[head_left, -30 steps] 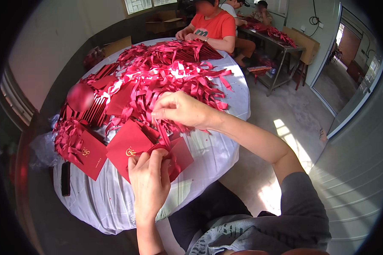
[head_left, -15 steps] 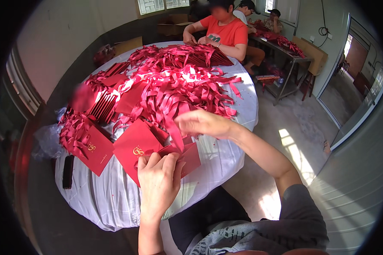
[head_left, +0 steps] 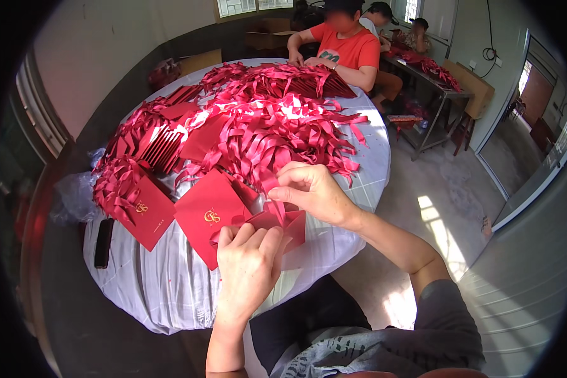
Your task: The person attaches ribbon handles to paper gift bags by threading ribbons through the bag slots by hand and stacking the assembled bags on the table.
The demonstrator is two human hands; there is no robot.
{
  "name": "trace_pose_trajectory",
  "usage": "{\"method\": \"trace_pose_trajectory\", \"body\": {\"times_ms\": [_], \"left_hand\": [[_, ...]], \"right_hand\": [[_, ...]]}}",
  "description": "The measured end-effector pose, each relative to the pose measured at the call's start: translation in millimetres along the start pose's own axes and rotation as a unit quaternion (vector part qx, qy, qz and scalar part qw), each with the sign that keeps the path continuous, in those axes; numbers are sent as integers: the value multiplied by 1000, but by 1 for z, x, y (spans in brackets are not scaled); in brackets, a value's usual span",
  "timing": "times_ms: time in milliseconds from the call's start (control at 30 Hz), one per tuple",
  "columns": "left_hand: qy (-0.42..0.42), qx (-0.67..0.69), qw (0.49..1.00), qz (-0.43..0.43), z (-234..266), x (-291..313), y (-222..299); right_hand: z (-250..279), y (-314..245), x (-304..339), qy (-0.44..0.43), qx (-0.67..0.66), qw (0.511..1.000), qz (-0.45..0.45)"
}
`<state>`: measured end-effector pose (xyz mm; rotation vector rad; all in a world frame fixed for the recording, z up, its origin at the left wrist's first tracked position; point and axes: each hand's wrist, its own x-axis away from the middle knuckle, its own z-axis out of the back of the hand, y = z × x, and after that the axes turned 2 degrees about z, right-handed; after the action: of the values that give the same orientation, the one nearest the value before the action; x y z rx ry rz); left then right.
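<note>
My left hand (head_left: 251, 261) is closed at the near side of the table, its fingertips pinching the edge of a red folded card (head_left: 294, 232) and its ribbon. To its right and a little farther off, my right hand (head_left: 315, 194) has thumb and fingers curled round a strip of red satin ribbon (head_left: 280, 211) that runs down to that card. The exact grip of the fingertips is partly hidden. Beside my left hand lies a flat red card piece (head_left: 201, 211) with a gold emblem. Another red card (head_left: 151, 217) with ribbons on it rests farther left.
A big heap of red ribbons (head_left: 277, 135) covers the middle of the round table with its white cloth (head_left: 151, 277). Stacked red cards (head_left: 160, 150) stand left. A black phone-like object (head_left: 104, 244) lies near the left edge. Across sits a person in red (head_left: 349, 53); others work behind.
My right hand, blurred before, has come down slightly and closed its fingers on the ribbon. The left hand keeps its pinch on the folded card. The whole view has shifted a little.
</note>
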<state>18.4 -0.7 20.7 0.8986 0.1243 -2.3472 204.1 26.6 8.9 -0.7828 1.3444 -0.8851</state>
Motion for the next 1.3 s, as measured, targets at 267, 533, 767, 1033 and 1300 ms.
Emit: {"method": "trace_pose_trajectory", "body": {"times_ms": [267, 533, 767, 1033, 1300], "left_hand": [[23, 12, 1000, 6, -2, 5, -1], [21, 8, 1000, 4, 1, 3, -1], [15, 5, 1000, -5, -1, 1, 1], [29, 13, 999, -22, 0, 3, 2], [25, 15, 999, -19, 0, 2, 2]], "right_hand": [[13, -9, -2, -81, 93, 983, -135], [10, -22, -2, -181, 165, 958, -150], [4, -18, -12, -96, -170, 968, -157], [10, -30, -22, -21, -70, 996, -54], [9, -28, -23, -9, -3, 1000, 9]]}}
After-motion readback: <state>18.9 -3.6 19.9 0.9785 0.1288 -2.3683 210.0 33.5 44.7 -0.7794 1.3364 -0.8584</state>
